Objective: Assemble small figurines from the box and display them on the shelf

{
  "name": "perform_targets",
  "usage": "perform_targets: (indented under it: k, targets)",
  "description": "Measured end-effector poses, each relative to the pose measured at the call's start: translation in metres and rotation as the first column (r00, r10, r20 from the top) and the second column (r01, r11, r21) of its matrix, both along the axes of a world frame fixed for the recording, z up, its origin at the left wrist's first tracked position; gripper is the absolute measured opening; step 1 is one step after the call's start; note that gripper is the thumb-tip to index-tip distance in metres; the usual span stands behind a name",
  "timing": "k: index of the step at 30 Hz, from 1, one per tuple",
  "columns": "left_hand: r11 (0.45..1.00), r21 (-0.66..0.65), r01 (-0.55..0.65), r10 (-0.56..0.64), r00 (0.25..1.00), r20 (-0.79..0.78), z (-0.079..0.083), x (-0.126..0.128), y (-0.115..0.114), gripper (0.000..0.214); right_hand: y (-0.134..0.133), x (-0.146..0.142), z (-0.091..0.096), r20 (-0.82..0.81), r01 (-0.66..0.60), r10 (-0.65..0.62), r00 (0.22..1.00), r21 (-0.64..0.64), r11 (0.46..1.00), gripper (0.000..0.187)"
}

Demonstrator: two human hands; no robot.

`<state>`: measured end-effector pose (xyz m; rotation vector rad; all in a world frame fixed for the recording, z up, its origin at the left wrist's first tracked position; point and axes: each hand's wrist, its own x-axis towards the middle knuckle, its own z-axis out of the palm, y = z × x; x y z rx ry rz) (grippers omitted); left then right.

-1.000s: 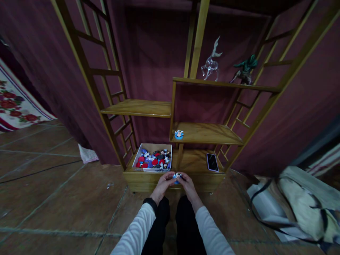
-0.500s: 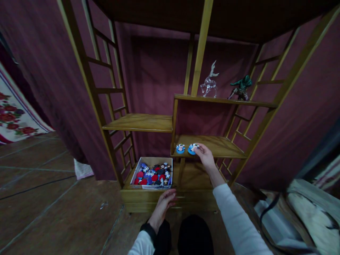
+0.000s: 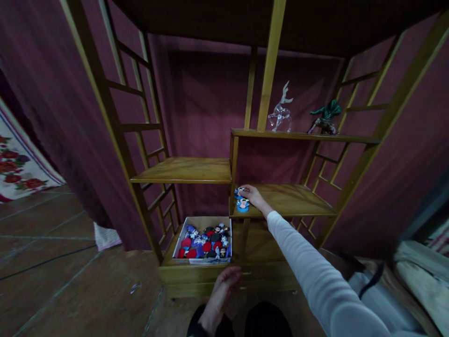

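Observation:
My right hand [image 3: 251, 193] reaches onto the lower right shelf, its fingers closed on a small figurine with a blue round base [image 3: 240, 192]. Just in front of it, by the shelf's left front corner, a similar blue-based figurine [image 3: 242, 205] stands upright. Whether the held one rests on the shelf I cannot tell. My left hand [image 3: 226, 282] hovers low before the cabinet, fingers loosely stretched and nothing in them. Above that hand, a white open box [image 3: 206, 260] full of small figurines with red, blue and black bases sits on the cabinet's bottom level.
A clear deer figurine [image 3: 280, 112] and a green-hooded figure [image 3: 326, 117] stand on the upper right shelf. A wooden upright [image 3: 234, 173] borders the lower right shelf [image 3: 291, 199] on its left. The left shelf [image 3: 185, 169] overhangs the box.
My right hand has moved its figurine left and back, from beside the other figurine to behind it. My left hand stays low, empty. The view has shifted slightly.

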<state>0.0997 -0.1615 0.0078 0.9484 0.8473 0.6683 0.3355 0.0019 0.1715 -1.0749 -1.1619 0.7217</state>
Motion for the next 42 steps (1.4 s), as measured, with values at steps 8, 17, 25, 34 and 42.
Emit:
perform_targets:
  k: [8,17,25,34,42]
  targets:
    - [1.000,-0.010,-0.007,0.007,1.000,0.002,0.001,0.002,-0.001,0.044,0.002,0.003,-0.008,0.048,-0.025,0.026,0.999,-0.011,1.000,0.029]
    - [1.000,0.007,-0.005,0.006,1.000,-0.006,0.000,0.001,-0.001,0.044,-0.021,0.008,0.003,0.030,0.068,-0.069,0.997,0.028,0.997,0.033]
    - [1.000,0.014,-0.006,0.006,1.000,-0.001,0.001,-0.001,0.001,0.047,-0.087,0.002,0.008,0.039,-0.106,0.106,0.994,0.002,0.994,0.036]
    - [1.000,0.022,0.007,-0.007,1.000,0.006,0.002,0.000,-0.001,0.047,-0.074,-0.008,-0.002,0.202,-0.140,0.149,0.968,-0.057,0.989,0.035]
    - [0.999,0.044,0.009,-0.009,1.000,-0.008,0.002,0.001,-0.002,0.048,-0.063,-0.001,-0.009,0.317,-0.059,0.081,0.945,-0.079,0.995,0.036]
